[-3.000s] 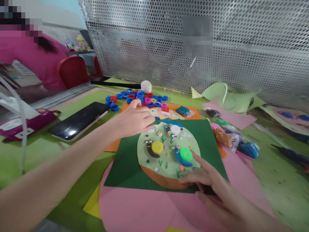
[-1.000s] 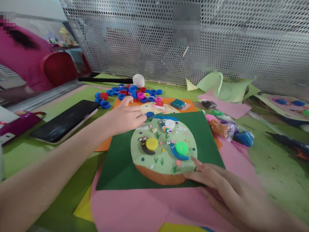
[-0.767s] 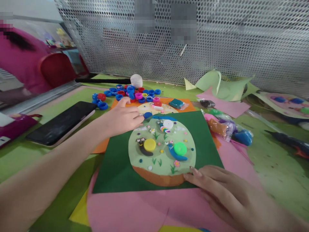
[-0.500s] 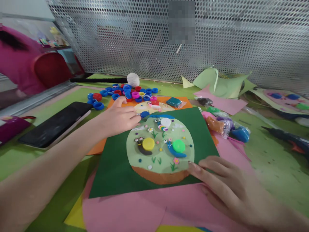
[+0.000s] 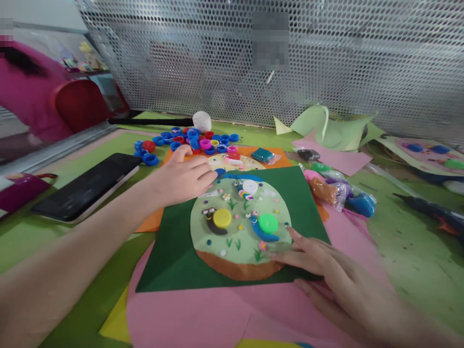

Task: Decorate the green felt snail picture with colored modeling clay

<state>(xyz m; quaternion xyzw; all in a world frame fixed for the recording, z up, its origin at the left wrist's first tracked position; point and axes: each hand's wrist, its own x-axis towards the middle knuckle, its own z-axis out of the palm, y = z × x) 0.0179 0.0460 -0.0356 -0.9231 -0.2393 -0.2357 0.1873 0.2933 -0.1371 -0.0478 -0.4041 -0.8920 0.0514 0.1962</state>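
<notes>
A round pale-green craft picture (image 5: 239,227) with a brown lower edge lies on a dark green sheet (image 5: 174,251). On it sit a yellow bottle cap (image 5: 222,218) and a green bottle cap (image 5: 268,223) as snail shells, plus small clay flowers. My left hand (image 5: 181,179) rests at the picture's upper left edge, fingers curled and fingertips hidden against it. My right hand (image 5: 326,270) lies flat at the lower right edge, fingers stretched out and pressing on the paper.
Several blue, red and pink bottle caps (image 5: 195,140) lie behind the picture on the orange sheet (image 5: 152,222). A black phone (image 5: 87,186) is at the left. Bagged clay pieces (image 5: 340,195) lie to the right. Another person in pink (image 5: 25,96) sits far left. A perforated metal screen (image 5: 326,58) stands behind.
My right hand's fingers have slid up onto the picture's lower right edge near the green cap. My left hand has stayed at the upper left edge. The view has shifted slightly.
</notes>
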